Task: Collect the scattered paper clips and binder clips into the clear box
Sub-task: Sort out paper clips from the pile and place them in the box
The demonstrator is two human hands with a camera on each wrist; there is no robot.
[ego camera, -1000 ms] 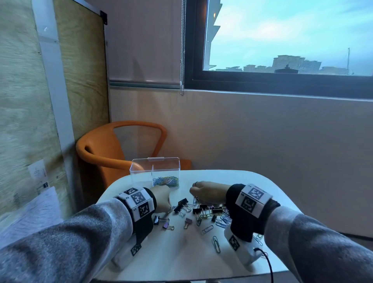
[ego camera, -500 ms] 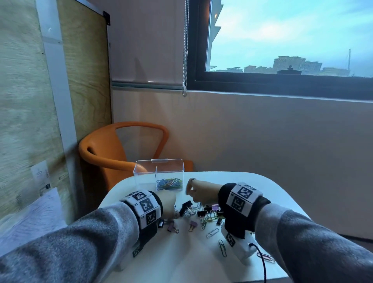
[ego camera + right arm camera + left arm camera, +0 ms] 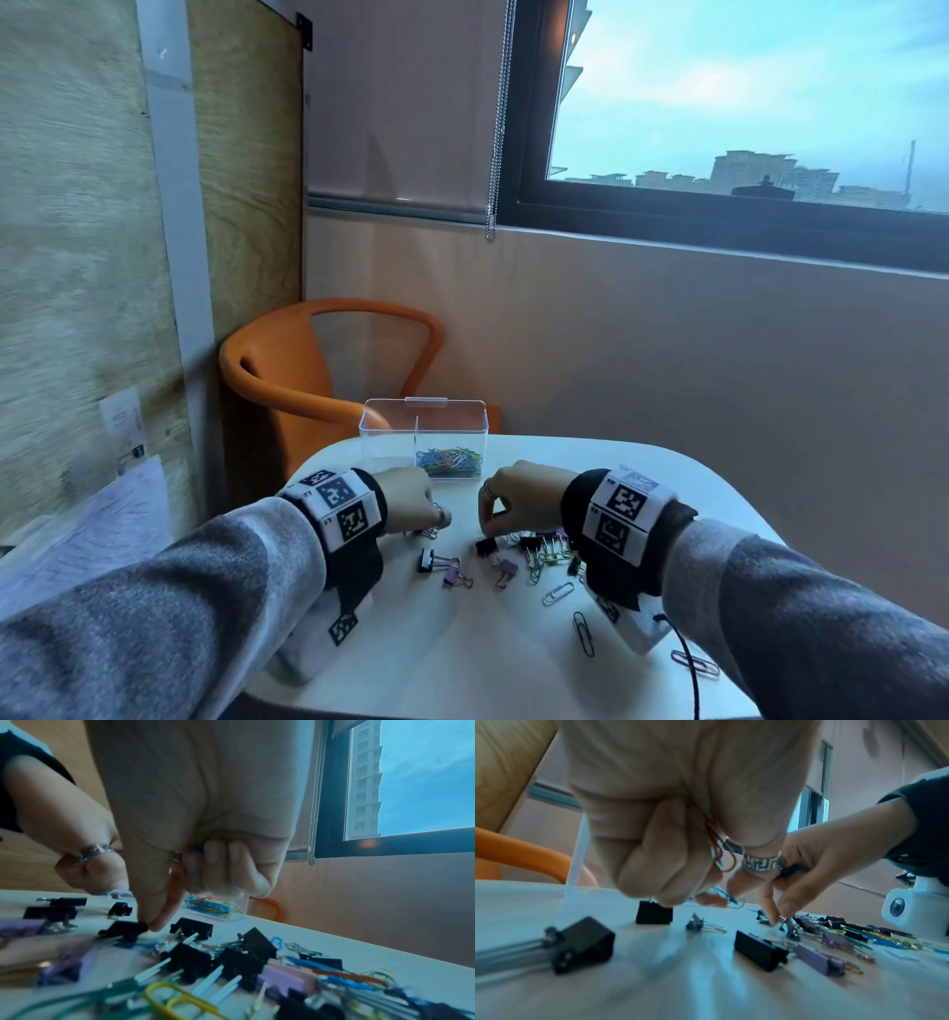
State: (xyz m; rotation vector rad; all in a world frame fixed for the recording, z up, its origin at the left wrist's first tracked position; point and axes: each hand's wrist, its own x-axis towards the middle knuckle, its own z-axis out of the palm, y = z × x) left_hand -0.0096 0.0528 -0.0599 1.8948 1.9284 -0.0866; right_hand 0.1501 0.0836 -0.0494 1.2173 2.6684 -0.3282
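Note:
The clear box (image 3: 390,437) stands at the table's far edge, with coloured paper clips (image 3: 449,460) in its right compartment. My left hand (image 3: 436,521) is just in front of it, fingers curled round red and white paper clips (image 3: 717,850); its fingertips pinch another clip (image 3: 732,900) at the table. My right hand (image 3: 488,524) keeps an orange paper clip (image 3: 174,882) in its curled fingers, and its fingertips touch a small black binder clip (image 3: 123,929). Black and purple binder clips (image 3: 454,575) and loose paper clips (image 3: 557,593) lie below the hands.
The white table (image 3: 642,478) has rounded corners, with bare surface right of the hands. An orange chair (image 3: 287,370) stands behind the box. Papers (image 3: 102,514) lie off the table's left. A black cable (image 3: 688,658) runs from my right wrist.
Both hands have drawn closer together in front of the box. The right hand's fingertips have come down onto the pile of clips.

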